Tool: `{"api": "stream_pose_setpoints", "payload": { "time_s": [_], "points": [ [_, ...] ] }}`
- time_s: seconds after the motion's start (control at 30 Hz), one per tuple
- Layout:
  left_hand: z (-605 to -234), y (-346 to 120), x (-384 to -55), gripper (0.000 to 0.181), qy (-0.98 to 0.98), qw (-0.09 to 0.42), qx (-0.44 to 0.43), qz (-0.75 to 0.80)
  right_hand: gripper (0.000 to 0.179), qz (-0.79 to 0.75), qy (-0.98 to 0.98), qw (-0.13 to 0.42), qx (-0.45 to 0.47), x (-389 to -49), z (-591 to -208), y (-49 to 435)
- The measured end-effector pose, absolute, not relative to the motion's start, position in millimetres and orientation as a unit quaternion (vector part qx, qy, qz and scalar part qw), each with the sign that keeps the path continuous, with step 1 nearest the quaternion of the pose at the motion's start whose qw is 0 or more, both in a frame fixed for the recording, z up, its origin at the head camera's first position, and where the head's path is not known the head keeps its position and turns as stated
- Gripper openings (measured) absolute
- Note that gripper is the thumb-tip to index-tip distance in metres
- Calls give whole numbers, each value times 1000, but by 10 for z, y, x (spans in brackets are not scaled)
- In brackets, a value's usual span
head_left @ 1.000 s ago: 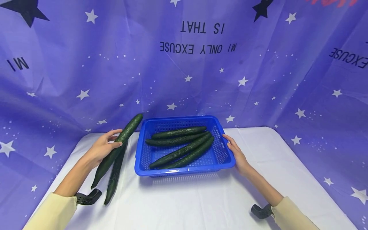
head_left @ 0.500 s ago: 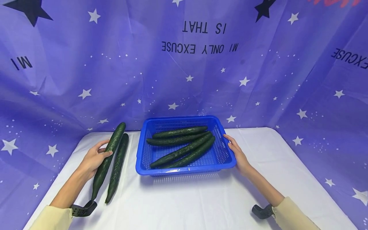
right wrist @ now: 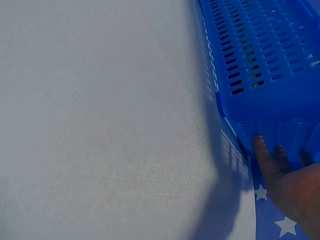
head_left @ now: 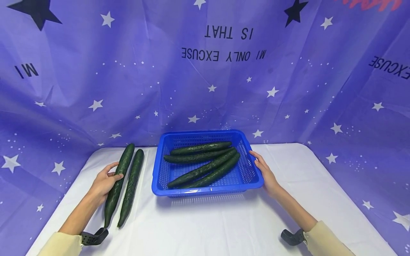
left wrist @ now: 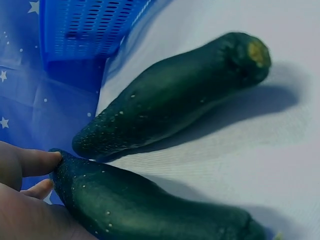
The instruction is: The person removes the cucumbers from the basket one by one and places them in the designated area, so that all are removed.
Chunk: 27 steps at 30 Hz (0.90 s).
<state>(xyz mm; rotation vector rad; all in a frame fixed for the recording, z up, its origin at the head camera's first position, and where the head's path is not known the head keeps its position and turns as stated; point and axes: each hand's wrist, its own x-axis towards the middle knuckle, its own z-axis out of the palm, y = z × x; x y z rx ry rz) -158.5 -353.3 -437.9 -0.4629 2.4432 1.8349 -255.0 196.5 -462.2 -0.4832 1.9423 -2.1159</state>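
My left hand [head_left: 104, 183] grips a long dark green cucumber [head_left: 112, 199] near its middle, thumb on top, at the left of the table. A second cucumber [head_left: 131, 188] lies right beside it on the white cloth, slightly apart. The left wrist view shows both, the held cucumber [left wrist: 135, 200] below and the loose cucumber [left wrist: 170, 95] above. In the centre stands a blue perforated plastic basket [head_left: 205, 192] with several cucumbers [head_left: 205, 167] lying in it. Fairly straight fingers of my right hand [head_left: 267, 177] touch the basket's right side; the thumb is not clearly visible.
A white cloth [head_left: 205, 227] covers the table. Behind and at both sides hangs a purple curtain [head_left: 179, 89] with stars and lettering, close to the basket's far rim. Each forearm wears a black wrist mount, the left mount [head_left: 95, 237] close to the held cucumber's near end.
My left hand has moved left and toward me, bringing its cucumber from above and across the other one down beside it. The right hand and the basket stay put.
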Motion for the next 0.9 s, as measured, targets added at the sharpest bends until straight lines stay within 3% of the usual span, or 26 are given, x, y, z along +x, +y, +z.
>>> {"api": "stream_pose_setpoints", "payload": {
  "time_s": [0.63, 0.9],
  "points": [
    [-4489, -3526, -1666, 67, 803, 28, -161, 573, 50, -718, 670, 113, -152, -2541, -4608, 1937],
    [-4485, -3577, -1695, 68, 804, 59, -145, 574, 51, -718, 672, 105, -150, -2537, -4590, 1938]
  ]
}}
